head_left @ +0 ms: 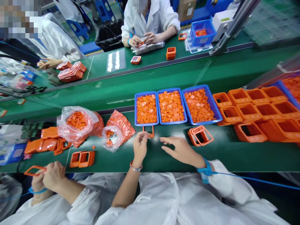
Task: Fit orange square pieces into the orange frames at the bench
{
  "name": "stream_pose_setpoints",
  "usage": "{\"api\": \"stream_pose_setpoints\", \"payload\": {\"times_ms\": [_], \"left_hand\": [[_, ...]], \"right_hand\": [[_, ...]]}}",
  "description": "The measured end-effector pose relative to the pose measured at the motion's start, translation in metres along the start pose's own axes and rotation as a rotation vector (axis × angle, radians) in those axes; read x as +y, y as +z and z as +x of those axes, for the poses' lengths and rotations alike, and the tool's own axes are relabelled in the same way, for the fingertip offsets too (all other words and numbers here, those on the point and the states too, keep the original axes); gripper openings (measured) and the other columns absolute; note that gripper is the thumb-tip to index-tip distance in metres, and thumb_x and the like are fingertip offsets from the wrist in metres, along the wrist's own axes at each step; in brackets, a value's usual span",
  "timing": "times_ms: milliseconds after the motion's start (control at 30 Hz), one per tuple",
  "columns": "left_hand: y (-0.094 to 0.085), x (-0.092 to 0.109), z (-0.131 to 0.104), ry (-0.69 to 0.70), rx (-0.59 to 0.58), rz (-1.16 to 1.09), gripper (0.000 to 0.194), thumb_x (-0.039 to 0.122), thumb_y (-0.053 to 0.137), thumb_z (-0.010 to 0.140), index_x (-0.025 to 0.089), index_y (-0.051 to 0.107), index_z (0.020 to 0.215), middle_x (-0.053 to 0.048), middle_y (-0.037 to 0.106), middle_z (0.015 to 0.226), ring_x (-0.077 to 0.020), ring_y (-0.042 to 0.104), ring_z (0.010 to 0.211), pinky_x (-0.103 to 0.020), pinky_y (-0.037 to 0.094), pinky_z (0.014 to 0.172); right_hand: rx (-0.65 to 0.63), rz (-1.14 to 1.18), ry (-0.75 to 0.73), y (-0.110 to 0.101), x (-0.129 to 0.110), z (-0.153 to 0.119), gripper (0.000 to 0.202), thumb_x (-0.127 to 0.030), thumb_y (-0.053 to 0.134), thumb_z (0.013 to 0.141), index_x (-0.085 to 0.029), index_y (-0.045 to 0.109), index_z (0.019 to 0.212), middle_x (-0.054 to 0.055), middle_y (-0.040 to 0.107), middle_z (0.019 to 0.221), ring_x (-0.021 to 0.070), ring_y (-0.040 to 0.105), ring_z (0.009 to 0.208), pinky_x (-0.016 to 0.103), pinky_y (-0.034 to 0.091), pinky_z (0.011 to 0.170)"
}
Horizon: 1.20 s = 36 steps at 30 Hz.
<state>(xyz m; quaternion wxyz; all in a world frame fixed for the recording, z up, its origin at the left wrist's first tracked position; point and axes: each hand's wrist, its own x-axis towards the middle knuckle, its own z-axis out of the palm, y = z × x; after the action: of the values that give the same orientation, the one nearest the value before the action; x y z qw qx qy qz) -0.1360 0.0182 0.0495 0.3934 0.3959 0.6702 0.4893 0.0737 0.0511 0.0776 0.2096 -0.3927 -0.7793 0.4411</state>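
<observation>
My left hand [140, 146] is closed on an orange plastic frame [152, 132], which it holds just in front of the blue trays. Part of the frame is hidden behind my fingers. My right hand [180, 150] is open beside it, thumb and fingers apart, with nothing in them. A blue strap circles my right wrist. Just beyond my hands, a left tray [135, 109], a middle tray [172, 122] and a right tray [219, 116] hold small orange pieces. To the right of my right hand, a small stack of orange frames [191, 135] lies on the green bench.
Many stacked orange frames [250, 132] fill the right side. Leftward are an open plastic bag [93, 118], a smaller bag [123, 125] and two frame stacks [86, 159]. A neighbour's hands [52, 176] hold a frame at far left. A co-worker [150, 25] sits opposite.
</observation>
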Motion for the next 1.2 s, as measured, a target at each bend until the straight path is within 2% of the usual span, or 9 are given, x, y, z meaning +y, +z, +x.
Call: {"api": "stream_pose_setpoints", "payload": {"times_ms": [200,300,433,600,767,900,967,1067,1200], "left_hand": [[0.037,0.013,-0.003,0.015,-0.498,0.152,0.02,0.03,0.057,0.091,0.017,0.067,0.103,-0.007,0.075,0.091,-0.0172,0.069,0.076,-0.029,0.052,0.072],[0.055,0.021,-0.003,0.073,-0.575,0.175,0.019,0.027,0.056,0.092,0.018,0.068,0.104,-0.006,0.075,0.091,-0.0168,0.068,0.077,-0.028,0.051,0.071],[0.072,0.033,-0.003,0.148,-0.638,0.204,0.019,0.028,0.053,0.094,0.019,0.068,0.104,-0.005,0.075,0.089,-0.017,0.069,0.078,-0.027,0.05,0.069],[0.084,0.04,-0.006,0.243,-0.634,0.324,0.019,0.025,0.057,0.092,0.02,0.065,0.108,-0.005,0.075,0.097,-0.0173,0.069,0.08,-0.029,0.051,0.072],[0.094,0.039,-0.013,0.411,-0.61,0.35,0.065,0.028,0.067,0.084,0.02,0.042,0.143,-0.012,0.065,0.131,-0.0187,0.068,0.087,-0.032,0.053,0.073],[0.095,0.037,-0.012,0.425,-0.509,0.273,0.036,0.032,0.05,0.097,0.018,0.059,0.128,-0.01,0.074,0.104,-0.0182,0.068,0.08,-0.031,0.053,0.074],[0.092,0.036,-0.008,0.328,-0.48,0.271,0.033,0.036,0.046,0.099,0.017,0.066,0.117,-0.006,0.073,0.085,-0.0152,0.064,0.064,-0.027,0.049,0.062],[0.087,0.037,-0.003,0.208,-0.465,0.273,0.035,0.041,0.05,0.097,0.015,0.07,0.108,-0.002,0.067,0.066,-0.0125,0.056,0.052,-0.024,0.042,0.052],[0.083,0.043,-0.003,0.159,-0.458,0.258,0.037,0.046,0.056,0.092,0.013,0.073,0.096,0.0,0.059,0.056,-0.0114,0.052,0.051,-0.022,0.038,0.051]], "right_hand": [[-0.096,-0.514,-0.102,-0.09,0.031,-0.036,0.054,-0.009,0.063,0.079,-0.023,0.065,0.131,0.009,0.069,0.128,0.0292,0.064,0.117,0.046,0.054,0.098],[-0.127,-0.698,-0.112,-0.108,0.048,-0.045,0.076,0.002,0.06,0.068,-0.023,0.057,0.14,0.009,0.061,0.141,0.032,0.053,0.132,0.05,0.05,0.104],[-0.171,-0.794,-0.139,-0.111,0.058,-0.046,0.077,0.006,0.057,0.067,-0.02,0.057,0.139,0.011,0.061,0.14,0.0326,0.052,0.132,0.051,0.046,0.108],[-0.082,-0.621,-0.162,-0.117,0.044,-0.043,0.063,-0.011,0.069,0.074,-0.018,0.059,0.136,0.016,0.062,0.134,0.0329,0.057,0.124,0.05,0.047,0.106],[0.191,-0.09,-0.08,-0.102,0.017,-0.033,0.051,-0.037,0.071,0.083,-0.021,0.06,0.131,0.014,0.057,0.135,0.0276,0.061,0.12,0.039,0.056,0.094],[0.141,0.177,-0.042,-0.094,0.018,-0.01,0.034,-0.044,0.062,0.091,-0.02,0.067,0.115,0.01,0.069,0.115,0.0199,0.069,0.096,0.028,0.057,0.073],[0.117,0.04,-0.002,-0.105,0.033,0.007,0.033,-0.044,0.055,0.096,-0.019,0.071,0.11,0.008,0.073,0.106,0.0179,0.07,0.087,0.027,0.054,0.072],[0.198,-0.505,0.174,-0.131,0.067,0.032,0.028,-0.035,0.052,0.098,-0.019,0.074,0.107,0.008,0.074,0.103,0.02,0.068,0.093,0.029,0.049,0.082],[0.173,-0.644,0.252,-0.149,0.108,0.056,0.026,-0.008,0.051,0.089,-0.014,0.076,0.094,0.015,0.074,0.106,0.0255,0.067,0.101,0.03,0.047,0.081]]}}
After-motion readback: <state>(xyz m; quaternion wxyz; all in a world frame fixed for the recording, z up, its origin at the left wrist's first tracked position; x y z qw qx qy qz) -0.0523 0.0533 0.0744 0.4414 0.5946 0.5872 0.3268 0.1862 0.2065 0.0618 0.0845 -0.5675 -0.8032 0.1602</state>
